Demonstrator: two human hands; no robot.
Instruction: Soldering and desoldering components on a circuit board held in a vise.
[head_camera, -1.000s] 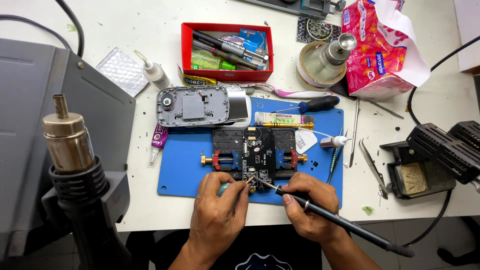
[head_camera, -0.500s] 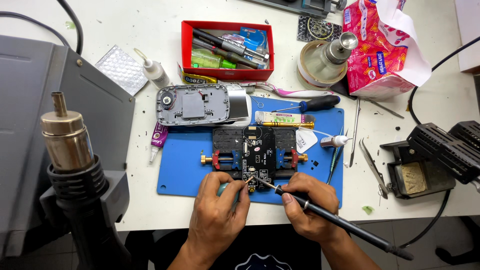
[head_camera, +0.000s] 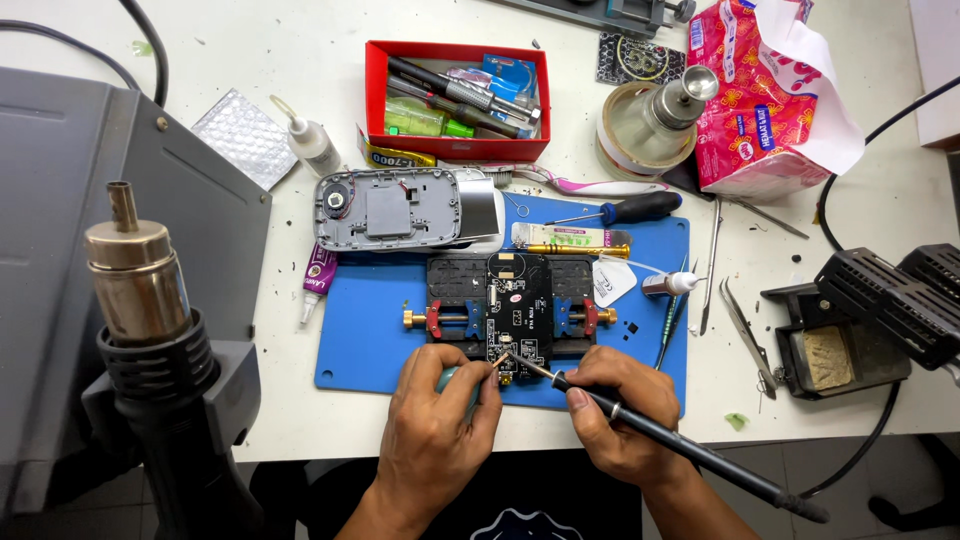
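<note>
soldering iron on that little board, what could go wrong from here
The soldering iron in the right hand has its tip at the circuit board, very close to the left hand fingertips; a slip might burn them. Small parts crowd the spot, so solder could bridge neighbours. The iron's cable hangs off the table edge and could snag.

- Left hand (head_camera: 438, 428) comes up from the bottom edge, back facing the camera, fingers curled, thumb and forefinger pinched together at their tips
- Right hand (head_camera: 612, 412) lies just beside it, knuckles up, fingers folded in a pen-style grip, forearm angling away to the lower right
</note>
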